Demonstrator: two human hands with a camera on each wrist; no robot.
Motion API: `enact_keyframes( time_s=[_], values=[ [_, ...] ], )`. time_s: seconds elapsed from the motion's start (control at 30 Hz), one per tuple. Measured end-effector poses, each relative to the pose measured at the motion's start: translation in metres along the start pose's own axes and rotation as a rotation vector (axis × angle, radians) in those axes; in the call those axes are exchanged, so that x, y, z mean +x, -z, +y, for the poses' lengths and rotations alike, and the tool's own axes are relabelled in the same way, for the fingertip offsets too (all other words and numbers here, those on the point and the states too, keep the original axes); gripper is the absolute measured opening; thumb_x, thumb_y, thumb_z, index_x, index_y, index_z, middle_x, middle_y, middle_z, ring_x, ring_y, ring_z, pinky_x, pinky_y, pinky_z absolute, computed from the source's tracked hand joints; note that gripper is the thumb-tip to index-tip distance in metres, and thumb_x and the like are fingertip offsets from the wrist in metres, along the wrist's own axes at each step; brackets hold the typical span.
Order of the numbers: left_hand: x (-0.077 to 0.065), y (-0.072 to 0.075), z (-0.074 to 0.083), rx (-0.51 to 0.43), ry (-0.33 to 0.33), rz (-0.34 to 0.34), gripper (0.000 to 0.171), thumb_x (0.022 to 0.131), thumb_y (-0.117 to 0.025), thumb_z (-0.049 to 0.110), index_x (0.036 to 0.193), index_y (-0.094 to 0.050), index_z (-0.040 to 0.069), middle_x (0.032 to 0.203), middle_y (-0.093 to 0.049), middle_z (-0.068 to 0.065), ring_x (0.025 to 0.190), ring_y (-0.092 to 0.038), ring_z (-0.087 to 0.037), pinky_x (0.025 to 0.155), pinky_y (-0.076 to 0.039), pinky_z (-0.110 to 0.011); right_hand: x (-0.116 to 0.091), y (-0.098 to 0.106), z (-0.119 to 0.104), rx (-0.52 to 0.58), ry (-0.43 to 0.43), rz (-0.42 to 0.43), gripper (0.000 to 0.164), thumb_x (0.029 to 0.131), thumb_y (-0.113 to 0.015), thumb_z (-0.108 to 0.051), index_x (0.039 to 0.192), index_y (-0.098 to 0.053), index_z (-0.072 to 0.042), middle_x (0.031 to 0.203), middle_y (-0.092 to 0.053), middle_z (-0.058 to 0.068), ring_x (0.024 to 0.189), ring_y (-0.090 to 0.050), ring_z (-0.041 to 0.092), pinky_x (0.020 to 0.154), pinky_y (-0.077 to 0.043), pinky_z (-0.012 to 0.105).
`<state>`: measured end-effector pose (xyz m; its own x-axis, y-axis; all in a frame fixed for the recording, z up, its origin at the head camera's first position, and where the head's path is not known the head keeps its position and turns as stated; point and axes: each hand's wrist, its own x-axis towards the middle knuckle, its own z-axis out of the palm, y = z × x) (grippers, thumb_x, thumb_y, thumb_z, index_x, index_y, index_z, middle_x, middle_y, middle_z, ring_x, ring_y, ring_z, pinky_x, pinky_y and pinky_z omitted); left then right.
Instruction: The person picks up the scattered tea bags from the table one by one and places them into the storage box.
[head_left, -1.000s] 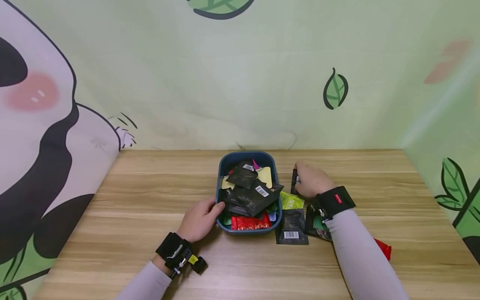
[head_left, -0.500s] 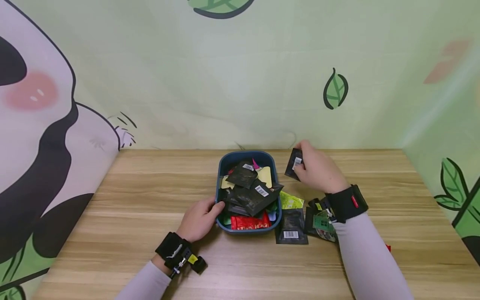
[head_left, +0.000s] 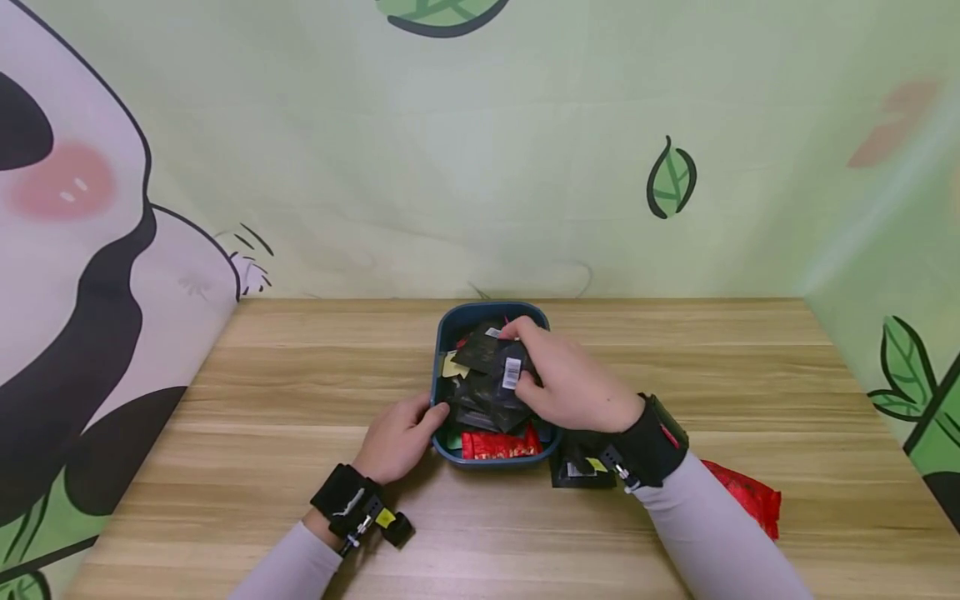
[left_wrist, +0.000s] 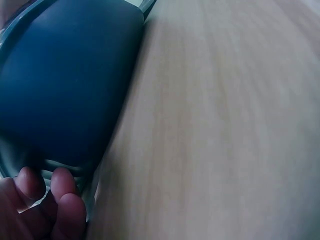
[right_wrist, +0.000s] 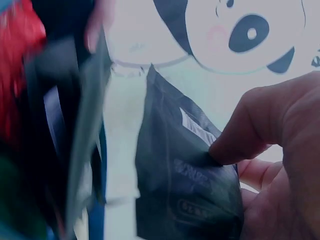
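Observation:
A dark blue box [head_left: 435, 367] stands on the table, heaped with black, red and pale yellow sachets. My left hand [head_left: 397, 442] holds its left side, thumb over the rim. In the left wrist view, curled fingertips [left_wrist: 62, 184] touch the lower part of the blue wall [left_wrist: 70, 80]. Over the heap, my right hand [head_left: 581, 387] pinches a small black sachet [head_left: 512, 375] with a white barcode label. The right wrist view shows that black sachet [right_wrist: 185, 170] upright between thumb and fingers, with more packets blurred at left.
Beside the box's right front corner lies another black sachet [head_left: 562, 477], partly covered by the right wristband [head_left: 648, 442]. A shiny red packet [head_left: 750, 496] lies farther right, partly behind the right sleeve. A panda-patterned backdrop [head_left: 375, 208] rises behind the table.
My right hand picked the black sachet off the table at the back right, lifted it and carried it left over the box. The left hand stayed on the box.

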<state>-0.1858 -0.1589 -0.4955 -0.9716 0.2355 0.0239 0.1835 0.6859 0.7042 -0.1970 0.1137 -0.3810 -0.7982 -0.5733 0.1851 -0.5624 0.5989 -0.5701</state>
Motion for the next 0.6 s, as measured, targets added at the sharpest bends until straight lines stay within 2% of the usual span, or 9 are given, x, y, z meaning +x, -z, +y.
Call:
enact_keyframes(
  time_s=[0.13,0.23,0.33,0.4,0.5,0.6],
  values=[
    [0.0,0.0,0.0,0.0,0.008,-0.002,0.027,0.107,-0.051,0.043,0.097,-0.068,0.025,0.07,-0.06,0.006,0.067,-0.056,-0.014,0.06,-0.04,-0.03,0.001,-0.013,-0.01,0.029,0.021,-0.045,0.05,0.094,-0.06,-0.005,0.14,-0.043,-0.009,0.127,-0.064,0.009,0.099,-0.063,0.017,0.088,-0.056,0.031],
    [0.0,0.0,0.0,-0.005,0.012,-0.008,0.027,0.107,-0.051,0.043,0.099,-0.069,0.025,0.071,-0.061,0.006,0.068,-0.057,-0.015,0.06,-0.04,-0.03,0.001,-0.02,-0.016,0.044,0.028,-0.064,0.049,0.094,-0.061,-0.006,0.14,-0.045,-0.011,0.126,-0.065,0.006,0.1,-0.064,0.015,0.09,-0.057,0.031],
    [0.001,0.0,0.0,-0.005,0.007,-0.009,0.027,0.107,-0.05,0.043,0.099,-0.068,0.025,0.071,-0.061,0.007,0.067,-0.057,-0.014,0.06,-0.04,-0.03,0.001,-0.025,-0.017,0.015,0.054,-0.037,0.05,0.094,-0.062,-0.008,0.141,-0.046,-0.01,0.128,-0.063,0.007,0.103,-0.062,0.015,0.092,-0.056,0.032],
    [0.001,0.0,0.0,0.0,0.0,-0.003,0.026,0.107,-0.051,0.043,0.096,-0.068,0.025,0.07,-0.061,0.007,0.066,-0.057,-0.013,0.059,-0.04,-0.03,0.001,-0.026,-0.016,-0.046,0.065,0.003,0.057,0.093,-0.065,-0.01,0.146,-0.045,-0.009,0.134,-0.058,0.008,0.113,-0.059,0.019,0.1,-0.053,0.037],
    [0.001,-0.001,0.0,0.012,-0.013,0.01,0.025,0.107,-0.052,0.041,0.093,-0.067,0.026,0.069,-0.061,0.008,0.064,-0.056,-0.013,0.058,-0.04,-0.03,0.0,-0.024,-0.013,-0.141,0.06,0.041,0.075,0.092,-0.069,-0.02,0.158,-0.034,-0.01,0.152,-0.043,0.014,0.138,-0.047,0.031,0.115,-0.042,0.051],
    [0.0,-0.001,0.0,0.015,-0.015,0.016,0.024,0.107,-0.052,0.039,0.092,-0.066,0.026,0.069,-0.061,0.008,0.063,-0.056,-0.013,0.058,-0.04,-0.03,-0.002,-0.021,-0.01,-0.172,0.033,0.024,0.092,0.094,-0.071,-0.035,0.166,-0.017,-0.016,0.17,-0.02,0.015,0.158,-0.021,0.039,0.123,-0.025,0.062]
  ],
)
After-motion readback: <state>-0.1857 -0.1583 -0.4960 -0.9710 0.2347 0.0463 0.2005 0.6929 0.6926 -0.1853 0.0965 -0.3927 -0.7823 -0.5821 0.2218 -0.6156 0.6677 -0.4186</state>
